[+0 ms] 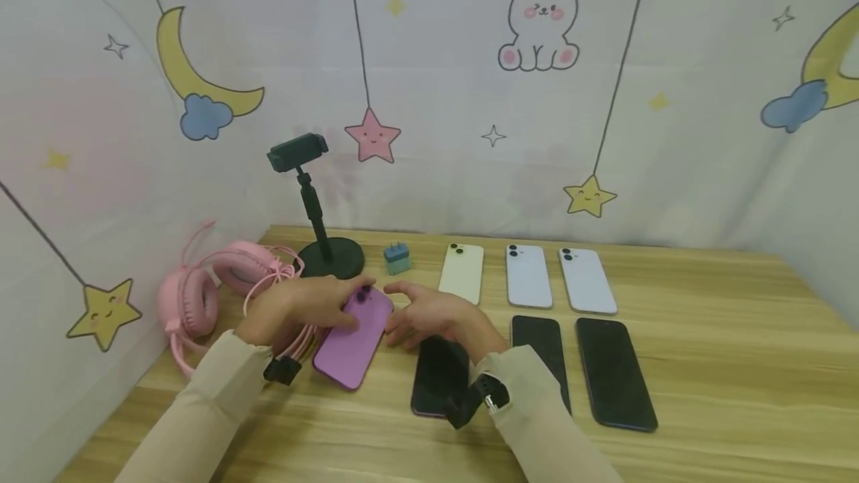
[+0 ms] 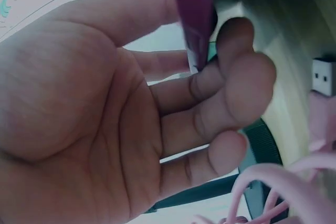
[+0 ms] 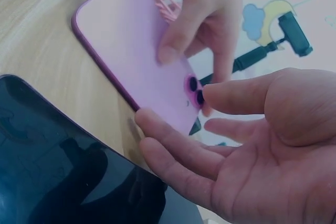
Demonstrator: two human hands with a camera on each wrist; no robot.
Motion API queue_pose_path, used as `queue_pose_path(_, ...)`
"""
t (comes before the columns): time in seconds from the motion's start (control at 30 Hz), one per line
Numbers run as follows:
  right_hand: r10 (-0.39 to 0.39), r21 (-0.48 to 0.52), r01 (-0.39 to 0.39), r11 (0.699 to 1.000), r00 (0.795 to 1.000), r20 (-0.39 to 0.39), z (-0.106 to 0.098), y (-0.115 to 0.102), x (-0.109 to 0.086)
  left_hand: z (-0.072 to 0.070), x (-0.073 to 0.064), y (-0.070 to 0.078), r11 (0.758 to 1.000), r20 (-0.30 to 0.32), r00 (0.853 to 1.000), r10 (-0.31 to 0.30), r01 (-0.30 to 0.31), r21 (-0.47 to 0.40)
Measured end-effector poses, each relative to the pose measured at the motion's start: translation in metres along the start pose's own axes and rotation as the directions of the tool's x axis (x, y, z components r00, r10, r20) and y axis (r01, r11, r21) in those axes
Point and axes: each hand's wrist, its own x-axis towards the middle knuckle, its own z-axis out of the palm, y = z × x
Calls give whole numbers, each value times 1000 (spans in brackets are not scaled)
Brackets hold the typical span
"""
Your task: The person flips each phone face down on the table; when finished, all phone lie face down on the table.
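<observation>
A pink-purple smartphone (image 1: 356, 345) is tilted up off the table, its back and two camera lenses showing. My left hand (image 1: 310, 305) pinches it, with the thumb (image 3: 170, 51) on the back and the fingers round the top edge. In the left wrist view the phone (image 2: 194, 9) appears edge-on between thumb and fingers. My right hand (image 1: 436, 313) is beside the phone's upper corner, fingers spread and relaxed. Whether its fingertips touch the phone, I cannot tell. Below my right hand lies a dark-screened phone (image 1: 439, 379), partly covered by the wrist.
Pink headphones (image 1: 194, 300) with a bundled cable lie at the left. Behind them stands a black stand (image 1: 329, 259), near a blue-green charger plug (image 1: 397, 258). A cream phone (image 1: 461, 274), two white phones (image 1: 528, 276) and two dark-screened phones (image 1: 616, 371) lie further right.
</observation>
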Motion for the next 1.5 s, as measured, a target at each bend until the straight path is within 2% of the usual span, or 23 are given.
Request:
queue_pose_path(0.13,7,9,-7,1000,1000,-2,-3,1,-1,4,5,-2,1000,0,1000,-15,15,-8)
queue_pose_path(0.27,15,5,-15,1000,1000,-11,-4,1,-2,8,9,-2,996,22,999,-32,34,-78)
queue_pose_path(0.47,0,-19,0,1000,1000,-6,-4,2,-2,14,12,-1,994,69,994,-82,86,-68)
queue_pose_path(0.63,3,-29,-4,1000,1000,-24,-5,1,-2,17,15,1,993,115,989,-97,104,-52)
queue_pose_path(0.97,4,-35,-5,999,1000,-21,-4,1,-3,17,16,0,988,132,985,-114,125,-86)
queue_pose_path(1.13,-2,-26,2,1000,1000,-2,-4,3,-4,16,14,-1,996,104,991,-85,88,-29)
queue_pose_path(1.23,-13,-18,13,1000,1000,15,-6,6,-7,14,17,1,999,86,996,-32,31,10)
queue_pose_path(1.37,-38,9,38,999,999,28,-13,10,-13,8,23,3,999,106,994,34,-35,8)
queue_pose_path(1.5,-47,18,46,999,999,20,-22,13,-20,2,27,3,998,133,989,68,-70,10)
